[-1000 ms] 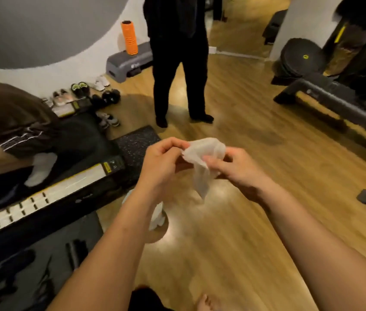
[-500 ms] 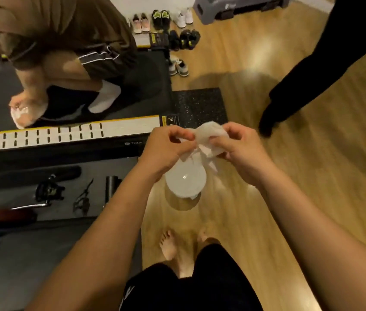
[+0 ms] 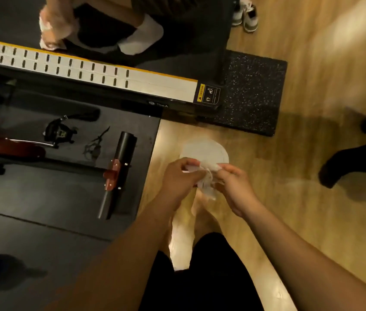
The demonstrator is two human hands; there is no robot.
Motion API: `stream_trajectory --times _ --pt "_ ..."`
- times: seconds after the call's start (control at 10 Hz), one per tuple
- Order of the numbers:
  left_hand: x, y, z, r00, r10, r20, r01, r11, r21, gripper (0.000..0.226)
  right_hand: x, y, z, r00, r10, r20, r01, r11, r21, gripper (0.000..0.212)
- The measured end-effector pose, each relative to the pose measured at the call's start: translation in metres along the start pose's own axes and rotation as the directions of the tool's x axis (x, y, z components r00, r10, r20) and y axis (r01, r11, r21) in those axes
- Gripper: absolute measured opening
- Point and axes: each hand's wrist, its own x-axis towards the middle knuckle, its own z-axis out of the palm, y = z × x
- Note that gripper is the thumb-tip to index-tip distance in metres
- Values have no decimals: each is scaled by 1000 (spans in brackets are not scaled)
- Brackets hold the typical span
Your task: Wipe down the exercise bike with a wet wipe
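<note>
A crumpled white wet wipe hangs between my two hands above the wooden floor. My left hand pinches its left side and my right hand pinches its right side. Directly beneath them a round white wipe container stands on the floor. The exercise bike's dark red frame, its pedal and its black rear stabilizer bar sit on a dark mat to my left.
A treadmill deck with a silver slotted side rail lies beyond the bike, and a crouching person wipes it. A speckled rubber mat sits at its end. Another person's dark legs stand at the right. My bare feet are below my hands.
My view has tilted further down toward the floor and bike base. Both hands stayed on the wipe, now bunched more tightly, over the container.
</note>
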Motion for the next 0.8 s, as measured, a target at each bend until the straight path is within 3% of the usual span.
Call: stream_trajectory --times 0.1,0.2,0.3,0.4,0.6,0.7,0.8 --pt "22 -25 22 979 -163 -121 142 975 -171 33 24 36 -19 1000 19 13 -17 986 -167 12" --pt "41 -48 44 933 -360 0 339 878 -337 28 45 64 -33 999 47 15 -41 953 -300 23" --pt "60 -73 60 887 -456 75 450 815 -364 23 69 87 -43 994 108 5 -101 944 -313 35" --pt "85 -96 71 869 -491 52 485 829 -280 22 97 108 -46 968 243 -69 -252 941 -225 34" --pt "148 -126 86 859 -501 108 509 812 -285 8 182 149 -35 916 368 -161 -384 919 -86 17" --pt "172 -149 83 855 -516 50 508 816 -276 11 218 161 -26 907 392 -150 -385 920 76 17" --pt "176 -160 69 858 -514 18 498 821 -279 15 239 165 -20 898 437 -54 -381 833 401 32"
